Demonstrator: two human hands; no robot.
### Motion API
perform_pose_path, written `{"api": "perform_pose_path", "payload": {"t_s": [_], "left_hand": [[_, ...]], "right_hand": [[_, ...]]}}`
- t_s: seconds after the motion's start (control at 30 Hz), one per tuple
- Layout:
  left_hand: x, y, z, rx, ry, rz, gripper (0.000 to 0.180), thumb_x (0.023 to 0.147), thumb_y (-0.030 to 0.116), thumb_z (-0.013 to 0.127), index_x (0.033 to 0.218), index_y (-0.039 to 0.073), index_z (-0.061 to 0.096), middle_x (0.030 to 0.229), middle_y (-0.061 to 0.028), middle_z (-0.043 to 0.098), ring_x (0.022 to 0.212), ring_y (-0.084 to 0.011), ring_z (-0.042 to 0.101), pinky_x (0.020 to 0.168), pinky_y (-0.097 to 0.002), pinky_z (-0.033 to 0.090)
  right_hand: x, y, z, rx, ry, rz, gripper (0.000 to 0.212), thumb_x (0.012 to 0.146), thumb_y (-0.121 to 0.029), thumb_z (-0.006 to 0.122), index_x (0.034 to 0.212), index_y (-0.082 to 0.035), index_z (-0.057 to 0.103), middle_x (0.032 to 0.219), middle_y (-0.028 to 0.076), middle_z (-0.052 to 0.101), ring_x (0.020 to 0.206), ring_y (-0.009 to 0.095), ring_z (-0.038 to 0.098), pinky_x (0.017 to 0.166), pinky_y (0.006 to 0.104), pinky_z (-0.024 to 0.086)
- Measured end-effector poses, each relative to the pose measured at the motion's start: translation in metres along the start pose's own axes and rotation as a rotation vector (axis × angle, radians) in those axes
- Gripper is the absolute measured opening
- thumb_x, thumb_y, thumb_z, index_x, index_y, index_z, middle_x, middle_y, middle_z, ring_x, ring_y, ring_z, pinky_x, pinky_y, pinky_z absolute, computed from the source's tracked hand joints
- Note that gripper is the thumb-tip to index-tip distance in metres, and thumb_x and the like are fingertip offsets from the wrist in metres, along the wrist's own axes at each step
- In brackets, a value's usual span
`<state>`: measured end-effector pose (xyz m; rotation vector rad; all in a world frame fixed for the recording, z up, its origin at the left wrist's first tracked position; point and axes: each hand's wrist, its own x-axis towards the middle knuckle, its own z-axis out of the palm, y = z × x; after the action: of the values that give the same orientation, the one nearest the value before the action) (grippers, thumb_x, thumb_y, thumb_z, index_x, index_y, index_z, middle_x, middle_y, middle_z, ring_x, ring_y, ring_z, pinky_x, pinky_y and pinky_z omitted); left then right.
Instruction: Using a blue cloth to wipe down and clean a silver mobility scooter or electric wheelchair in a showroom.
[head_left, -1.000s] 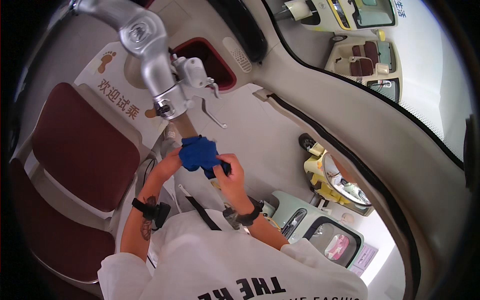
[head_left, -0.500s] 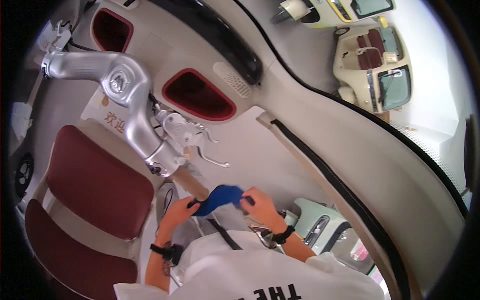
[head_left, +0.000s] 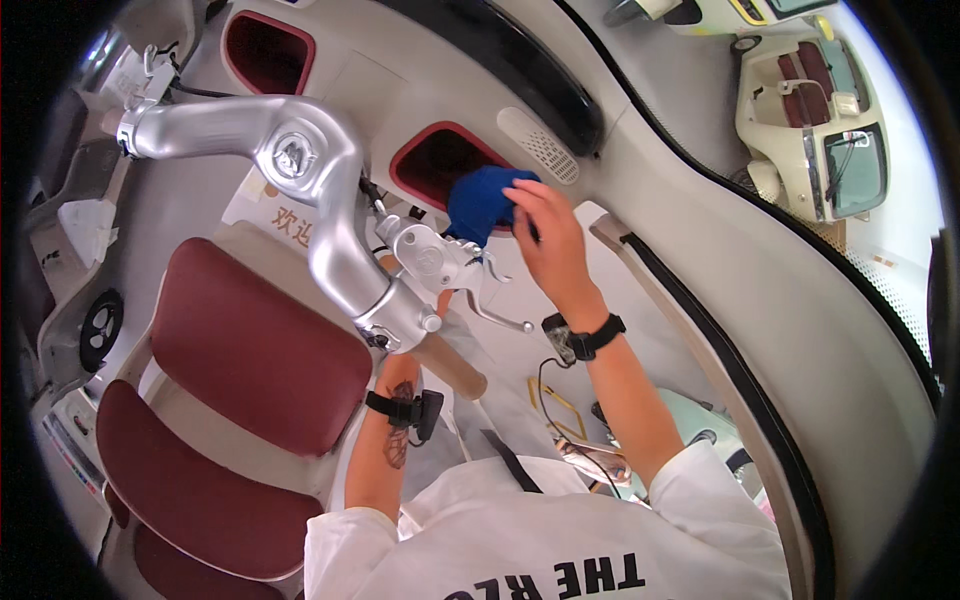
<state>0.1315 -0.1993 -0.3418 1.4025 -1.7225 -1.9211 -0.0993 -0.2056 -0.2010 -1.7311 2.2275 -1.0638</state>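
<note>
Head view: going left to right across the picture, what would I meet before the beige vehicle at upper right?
Black round part, upper maroon seat pad, blue cloth, right hand, then beige vehicle.

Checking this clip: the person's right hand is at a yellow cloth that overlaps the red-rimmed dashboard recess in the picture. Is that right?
Not quite: the cloth is blue, not yellow, as the head view shows. The right hand is indeed at it, and it overlaps the red-rimmed dashboard recess.
</note>
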Motion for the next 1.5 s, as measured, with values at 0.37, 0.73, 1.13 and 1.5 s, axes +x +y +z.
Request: {"api": "perform_pose_path", "payload": {"t_s": [0.37, 0.73, 1.13, 1.5], "left_hand": [[0.02, 0.0, 0.011, -0.106, 0.106, 0.047, 0.037, 0.092, 0.029, 0.07, 0.112, 0.0, 0.06, 0.079, -0.0146, 0.063, 0.069, -0.0206, 0.061, 0.064, -0.0353, 0.048], [0.069, 0.031, 0.038, -0.328, 0.435, 0.318, 0.042, 0.09, 0.032, 0.072, 0.107, -0.004, 0.061, 0.074, -0.0146, 0.063, 0.065, -0.0184, 0.061, 0.061, -0.0345, 0.05], [0.118, 0.059, 0.003, 0.249, 0.423, 0.158, 0.028, 0.086, 0.033, 0.075, 0.101, 0.01, 0.068, 0.062, -0.0083, 0.063, 0.053, -0.0252, 0.063, 0.054, -0.0391, 0.05], [0.121, 0.072, -0.011, 0.261, 0.348, 0.118, 0.035, 0.091, 0.041, 0.069, 0.106, 0.009, 0.071, 0.074, -0.0152, 0.069, 0.068, -0.033, 0.07, 0.06, -0.0424, 0.052]], "right_hand": [[0.025, 0.038, 0.092, -0.199, -0.741, 0.362, 0.062, 0.102, -0.043, 0.036, 0.14, 0.005, 0.047, 0.14, 0.03, 0.05, 0.126, 0.046, 0.05, 0.108, 0.0492, 0.04], [0.068, 0.069, 0.139, -0.149, -0.787, 0.378, 0.047, 0.095, -0.031, 0.04, 0.114, 0.003, 0.066, 0.122, 0.029, 0.062, 0.111, 0.044, 0.061, 0.099, 0.0494, 0.045], [0.086, 0.085, 0.176, -0.317, -1.006, 0.217, 0.04, 0.089, -0.021, 0.048, 0.116, 0.0, 0.068, 0.125, 0.025, 0.064, 0.114, 0.039, 0.063, 0.1, 0.0462, 0.046], [0.094, 0.094, 0.195, -0.157, -0.992, 0.386, 0.052, 0.096, -0.036, 0.046, 0.139, -0.009, 0.058, 0.148, 0.015, 0.051, 0.134, 0.033, 0.051, 0.111, 0.0442, 0.038]]}}
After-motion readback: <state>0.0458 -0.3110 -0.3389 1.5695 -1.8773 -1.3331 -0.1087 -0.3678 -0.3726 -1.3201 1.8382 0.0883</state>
